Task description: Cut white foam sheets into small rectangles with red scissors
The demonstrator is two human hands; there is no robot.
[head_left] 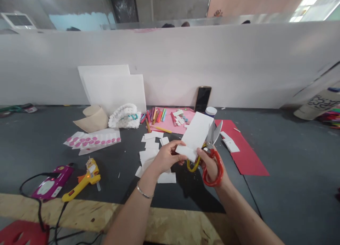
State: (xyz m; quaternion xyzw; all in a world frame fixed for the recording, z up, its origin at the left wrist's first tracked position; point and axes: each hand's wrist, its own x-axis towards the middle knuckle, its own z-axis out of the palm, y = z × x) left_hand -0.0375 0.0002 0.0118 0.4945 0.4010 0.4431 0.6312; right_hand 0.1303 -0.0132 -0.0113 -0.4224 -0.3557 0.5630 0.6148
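Between my two hands is a white piece of foam board or card (198,130), with a smaller white strip (186,152) lying across its near end. My left hand (170,156) is closed on the left side of these pieces, thumb toward the strip. Scissors (217,170) with red and yellow handles are in my right hand (211,163), their blades parted and pointing away from me. The right thumb and fingers also touch the strip's right end. Several cut white pieces (150,154) lie on the dark table beneath my left hand.
A yellow glue gun (82,179) and a purple power box (54,183) with cables lie at left. Markers (156,115) rest on pink paper (175,123). A phone (203,98) leans on the white partition (212,61). Red paper (247,156) lies at right, a white roll (124,115) behind.
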